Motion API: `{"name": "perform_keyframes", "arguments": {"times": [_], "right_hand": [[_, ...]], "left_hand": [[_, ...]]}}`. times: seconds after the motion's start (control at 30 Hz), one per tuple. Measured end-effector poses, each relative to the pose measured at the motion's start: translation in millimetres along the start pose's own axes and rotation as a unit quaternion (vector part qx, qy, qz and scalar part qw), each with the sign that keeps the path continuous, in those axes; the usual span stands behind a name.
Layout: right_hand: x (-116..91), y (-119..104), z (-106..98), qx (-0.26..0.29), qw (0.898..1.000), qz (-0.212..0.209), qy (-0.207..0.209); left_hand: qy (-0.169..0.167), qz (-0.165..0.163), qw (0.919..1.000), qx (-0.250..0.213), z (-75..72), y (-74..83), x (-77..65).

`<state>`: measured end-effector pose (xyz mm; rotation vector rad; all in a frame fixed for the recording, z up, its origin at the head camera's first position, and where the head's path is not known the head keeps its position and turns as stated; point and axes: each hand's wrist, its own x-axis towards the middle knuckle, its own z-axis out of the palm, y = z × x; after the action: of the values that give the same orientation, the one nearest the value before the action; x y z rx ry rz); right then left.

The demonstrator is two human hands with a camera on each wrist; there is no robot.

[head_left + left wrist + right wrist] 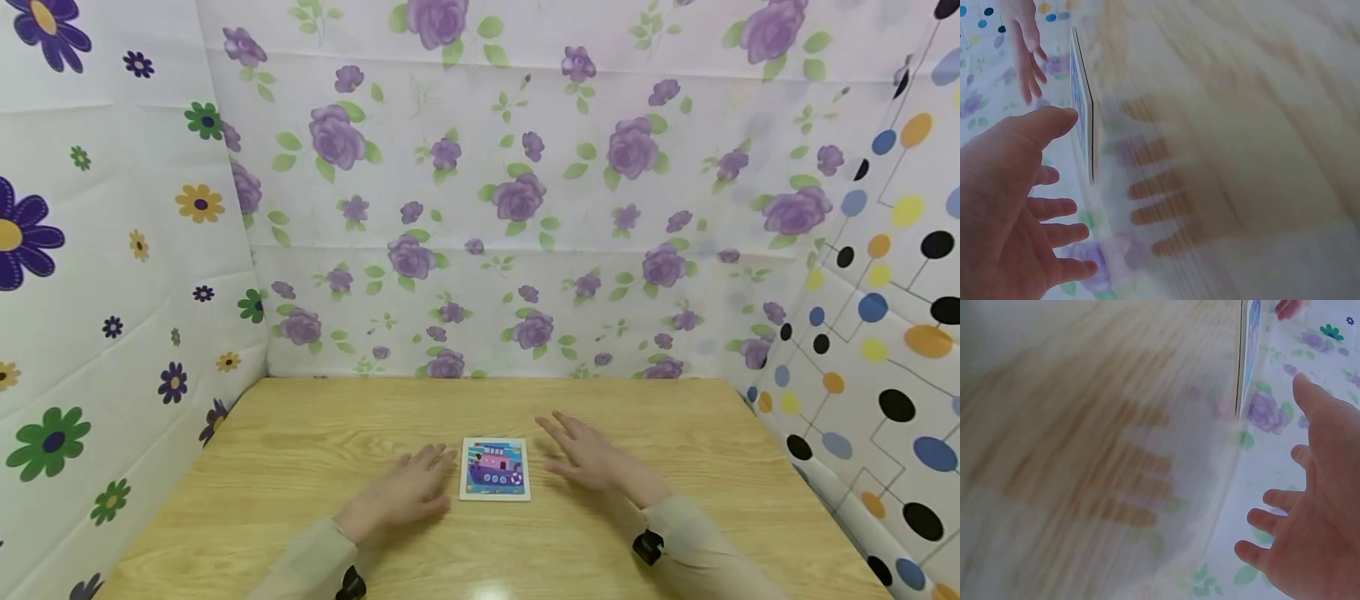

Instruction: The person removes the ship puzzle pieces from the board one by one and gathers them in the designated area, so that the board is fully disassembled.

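A small square picture puzzle board (495,469) with a white border lies flat on the table, showing a pink and purple ship on blue. To its left hovers my left hand (408,490), fingers spread and nothing in them. My right hand (588,457) is on the other side, a little farther from the board, with its fingers spread too. Seen edge-on in the left wrist view, the board (1087,119) stands close to the left thumb (1054,123); whether they touch I cannot tell. In the right wrist view a gap separates the board (1247,359) from the right hand (1319,506).
The light wooden table (600,550) has a glossy top that reflects the hands. Behind it hangs a purple-rose curtain (480,208). Flower-print cloth (112,250) borders the left side and dotted cloth (885,333) the right. A black wrist device (648,547) sits on the right sleeve.
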<state>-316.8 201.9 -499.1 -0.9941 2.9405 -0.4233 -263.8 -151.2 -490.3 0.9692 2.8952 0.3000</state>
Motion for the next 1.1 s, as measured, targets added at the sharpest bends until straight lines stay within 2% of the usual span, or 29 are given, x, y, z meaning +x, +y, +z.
{"name": "perform_keyframes", "arguments": {"times": [0.17,0.47,0.67,0.87,1.1], "right_hand": [[8.3,-6.7,3.3,0.019,1.000,-0.003,-0.018],[19.9,-13.4,3.4,0.038,0.999,-0.019,-0.033],[35.5,-21.8,2.8,0.059,0.996,-0.046,-0.049],[47.9,-33.4,-3.1,0.064,0.995,-0.055,-0.059],[59.2,-43.9,0.4,0.062,0.993,-0.082,-0.063]], "left_hand": [[-0.013,0.018,0.9997,-0.007,3.6,8.9,5.1],[-0.037,0.036,0.9985,0.015,5.6,30.1,15.9],[-0.057,0.056,0.9956,0.050,5.0,41.4,22.5],[-0.074,0.076,0.9929,0.052,6.1,49.1,27.0],[-0.091,0.076,0.9916,0.053,9.4,57.0,34.6]]}}
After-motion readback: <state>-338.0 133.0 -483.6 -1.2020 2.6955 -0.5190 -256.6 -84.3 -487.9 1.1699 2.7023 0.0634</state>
